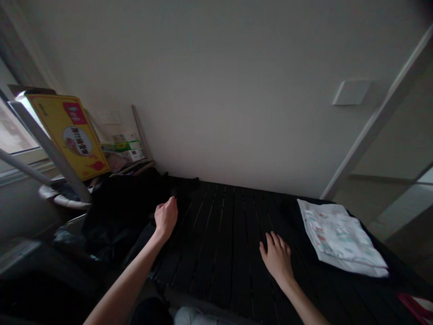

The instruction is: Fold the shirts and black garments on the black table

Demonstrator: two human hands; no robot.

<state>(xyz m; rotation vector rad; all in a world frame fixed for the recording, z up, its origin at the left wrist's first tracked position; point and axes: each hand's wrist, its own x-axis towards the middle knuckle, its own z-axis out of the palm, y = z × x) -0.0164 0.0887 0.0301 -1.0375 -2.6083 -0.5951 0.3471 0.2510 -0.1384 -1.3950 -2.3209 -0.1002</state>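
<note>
From the head camera, you see your left hand [165,218] curled nearly closed, knuckles up, its fingertips at the edge of a heap of black cloth [125,212]; you cannot tell whether it is pinching a fold of that cloth or only touching it. The heap lies to the left and far side of a dark slatted surface [219,243], with its folds too dark to make out. Your right hand [277,259] is open, palm down, with its fingers [270,241] spread on the slats, well apart from the heap. Just to the right of that hand lies a folded white printed cloth [341,239], flat on the surface. At the far left, a yellow printed board [67,135] leans tilted beside a stack of small boxes [123,146], both beyond the heap. A white wall plate [352,92] sits high on the far wall to the right, and a strip of red-and-white material [416,307] shows at the near right corner.
</note>
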